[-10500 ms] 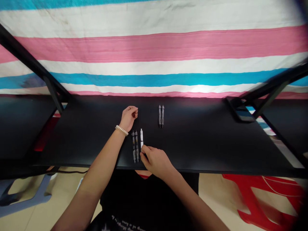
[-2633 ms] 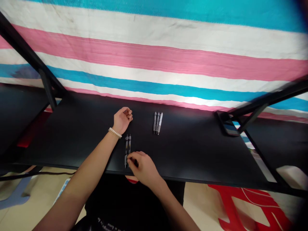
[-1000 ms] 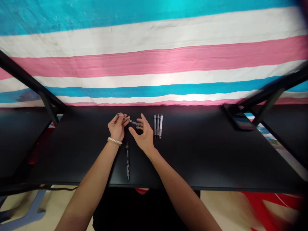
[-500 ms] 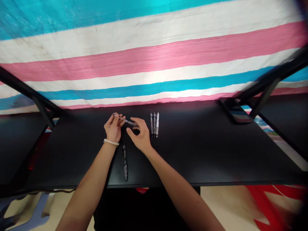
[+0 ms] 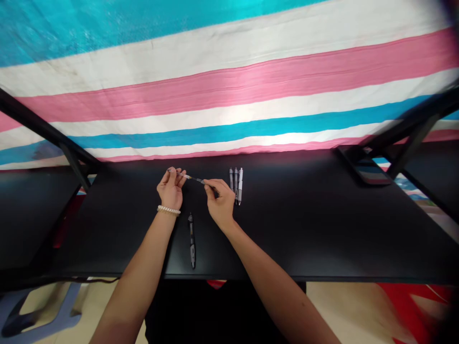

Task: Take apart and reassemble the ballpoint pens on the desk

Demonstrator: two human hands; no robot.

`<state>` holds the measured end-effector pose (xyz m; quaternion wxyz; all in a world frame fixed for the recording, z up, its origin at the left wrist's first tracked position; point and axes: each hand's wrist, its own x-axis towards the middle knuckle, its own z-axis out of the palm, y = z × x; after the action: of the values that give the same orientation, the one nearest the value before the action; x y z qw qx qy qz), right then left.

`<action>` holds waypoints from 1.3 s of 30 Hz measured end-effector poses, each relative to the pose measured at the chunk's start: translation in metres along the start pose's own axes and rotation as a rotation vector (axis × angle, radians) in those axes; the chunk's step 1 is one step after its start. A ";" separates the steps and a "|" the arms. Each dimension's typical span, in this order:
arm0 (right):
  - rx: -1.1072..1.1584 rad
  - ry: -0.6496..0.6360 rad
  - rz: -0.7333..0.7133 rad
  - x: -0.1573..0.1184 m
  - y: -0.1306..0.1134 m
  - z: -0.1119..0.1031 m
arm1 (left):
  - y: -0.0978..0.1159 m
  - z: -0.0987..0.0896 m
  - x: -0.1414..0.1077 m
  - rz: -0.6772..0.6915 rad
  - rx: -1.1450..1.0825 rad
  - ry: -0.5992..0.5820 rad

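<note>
My left hand (image 5: 171, 189) and my right hand (image 5: 220, 203) hold a slim grey pen (image 5: 190, 178) level between them above the black tabletop (image 5: 287, 239). Its near end lies in the left fingertips, and the right fingers pinch its other end. A white beaded bracelet (image 5: 168, 209) circles my left wrist. Just past my right hand stand three retractable pens (image 5: 235, 185) side by side, one of them white. A single dark pen (image 5: 191, 241) lies below and between my hands, untouched.
A phone (image 5: 364, 171) lies at the table's far right corner. A pink, white and blue striped cloth (image 5: 229, 114) hangs behind the table, with black metal frame bars (image 5: 46, 126) at both sides. A red plastic stool (image 5: 405, 306) stands on the floor at the right.
My right hand has moved in from beside the pen and closed on its end. The view has shifted slightly, and the left hand still holds the pen.
</note>
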<state>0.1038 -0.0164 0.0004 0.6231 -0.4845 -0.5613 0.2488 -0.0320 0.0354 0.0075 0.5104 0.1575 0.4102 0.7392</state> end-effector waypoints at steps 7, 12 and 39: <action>0.128 0.034 0.185 -0.001 0.004 0.003 | 0.009 -0.006 0.014 0.023 -0.107 0.139; 0.144 -0.013 0.171 -0.004 0.003 0.006 | 0.007 -0.004 0.010 -0.027 -0.089 0.094; -0.063 0.025 -0.124 -0.006 0.003 0.002 | -0.003 0.002 -0.008 -0.116 -0.010 -0.137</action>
<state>0.1009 -0.0196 -0.0050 0.6287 -0.4714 -0.5899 0.1858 -0.0248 0.0297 0.0078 0.5799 0.1811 0.3792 0.6979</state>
